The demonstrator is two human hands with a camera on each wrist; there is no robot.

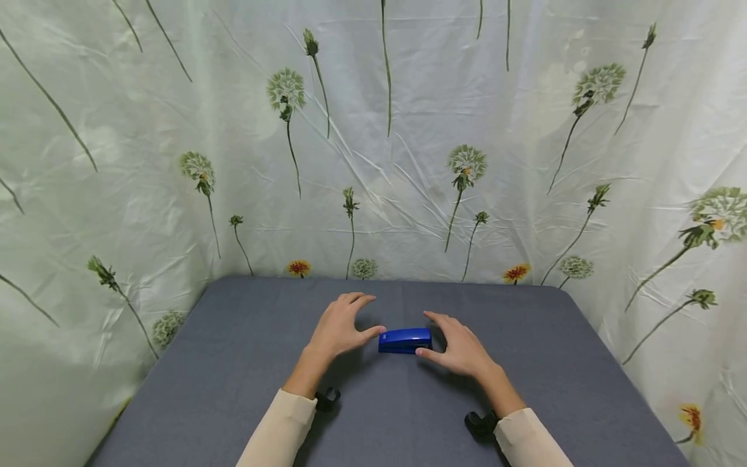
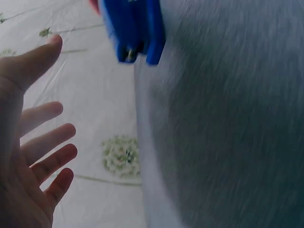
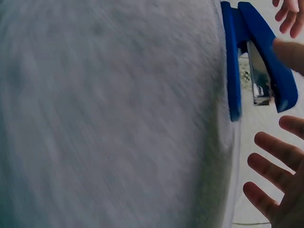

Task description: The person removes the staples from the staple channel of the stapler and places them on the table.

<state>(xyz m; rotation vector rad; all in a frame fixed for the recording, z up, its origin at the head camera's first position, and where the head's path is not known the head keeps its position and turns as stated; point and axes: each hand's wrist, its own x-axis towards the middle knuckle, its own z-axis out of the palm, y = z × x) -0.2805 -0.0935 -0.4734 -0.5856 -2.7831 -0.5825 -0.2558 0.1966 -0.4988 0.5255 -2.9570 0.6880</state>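
A blue stapler [image 1: 405, 340] lies on the grey table between the two hands. Its jaw end points toward the right hand, and the metal staple channel [image 3: 259, 78] shows in the right wrist view. The left hand [image 1: 343, 326] is just left of the stapler, fingers spread and thumb near its rear end; the left wrist view shows a gap between that hand [image 2: 33, 128] and the stapler [image 2: 135, 28]. The right hand [image 1: 458, 345] is at the other end, fingers extended, thumb close to the stapler's front; whether it touches cannot be told.
A grey cloth covers the table [image 1: 245, 389]. Behind it and at the sides hangs a pale curtain [image 1: 403, 162] printed with dandelions. Dark straps [image 1: 482, 425] are on both wrists, below beige sleeves [image 1: 280, 428].
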